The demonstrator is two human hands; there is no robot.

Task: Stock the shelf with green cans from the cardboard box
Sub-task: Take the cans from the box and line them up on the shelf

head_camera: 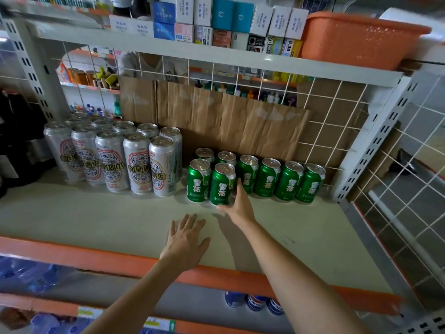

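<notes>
- Shelf [96, 218] of pale board with an orange front edge carries two groups of cans toward its back edge.
- Right hand [237, 203] reaches in over the front edge and grasps a green can [222, 182], fingers curled round its right side and thumb under its lower front. This can stands upright at the front of the green group, touching the one on its left; whether its base rests on the board cannot be told.
- More green cans [267, 180] stand upright in a row running toward the right rear corner, with two others behind the front pair.
- Left hand [185, 237] lies palm down on the bare board near the front edge, fingers straight and slightly spread, holding nothing.
- Tall silver cans [137, 162] stand in rows at the back left, just beside the green group.
- Cardboard sheet [228, 121] leans on the wire grid [337, 131] along the back edge.
- Orange basket [356, 37] sits on the upper shelf above the right rear corner, beside small boxes [216, 18].
</notes>
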